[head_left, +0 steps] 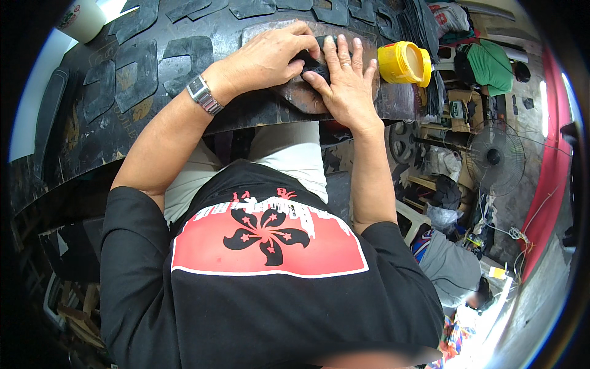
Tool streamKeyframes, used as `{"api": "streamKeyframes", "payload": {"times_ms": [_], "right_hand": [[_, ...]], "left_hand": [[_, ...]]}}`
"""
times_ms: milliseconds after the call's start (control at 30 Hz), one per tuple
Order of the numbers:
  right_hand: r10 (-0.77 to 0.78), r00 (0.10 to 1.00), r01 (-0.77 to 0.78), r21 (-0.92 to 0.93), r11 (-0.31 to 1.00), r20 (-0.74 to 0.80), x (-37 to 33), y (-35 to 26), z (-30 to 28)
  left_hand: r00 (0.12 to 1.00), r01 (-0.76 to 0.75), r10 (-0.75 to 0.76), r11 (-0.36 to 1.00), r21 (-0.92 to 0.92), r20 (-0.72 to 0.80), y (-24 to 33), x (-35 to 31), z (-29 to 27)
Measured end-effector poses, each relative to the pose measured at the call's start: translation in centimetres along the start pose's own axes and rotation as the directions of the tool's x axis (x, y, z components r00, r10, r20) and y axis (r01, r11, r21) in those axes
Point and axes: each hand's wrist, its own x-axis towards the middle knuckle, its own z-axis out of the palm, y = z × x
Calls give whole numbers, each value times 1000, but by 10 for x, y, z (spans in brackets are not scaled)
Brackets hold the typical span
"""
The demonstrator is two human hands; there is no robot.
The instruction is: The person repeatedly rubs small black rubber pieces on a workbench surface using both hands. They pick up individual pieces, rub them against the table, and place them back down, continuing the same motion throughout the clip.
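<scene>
On a worn brown board (pixel 302 100) at the table's near edge lies a small black flat piece (pixel 314 63), mostly covered by my hands. My left hand (pixel 283 54), with a metal watch (pixel 204 95) on its wrist, is closed, its thumb and fingertips pinching at the piece's edge. Flat and with fingers spread, my right hand (pixel 348 80) presses on the piece and the board; a ring is on one finger. Just right of it an opened yellow tub (pixel 403 63) lies tilted, with tan stuff inside.
Several black cut-out frames (pixel 136 77) are spread over the dark table (pixel 166 120) to the left and far side. A stack of black sheets (pixel 424 31) sits beyond the tub. A white cup (pixel 83 21) stands far left. At right are a fan (pixel 493 157) and another person (pixel 452 267).
</scene>
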Motion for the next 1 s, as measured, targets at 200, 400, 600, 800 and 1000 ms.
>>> {"api": "streamKeyframes", "payload": {"times_ms": [200,400,600,800,1000], "right_hand": [[-5,1000,4,66,998,10,5,0,3],[89,996,-89,135,987,1,9,13,-3],[158,929,17,463,886,-336,2,27,-16],[442,739,161,771,617,-508,-29,31,-3],[512,681,107,762,638,-524,-52,48,31]], "left_hand": [[998,-39,38,999,-13,-50,-4,2,2],[1000,-18,17,999,-27,-3,-2,2,0],[1000,-1,1,1000,-18,7,0,4,-2],[991,125,-131,962,-241,-10,6,5,-8],[960,194,-279,719,-667,-22,5,12,-19]]}}
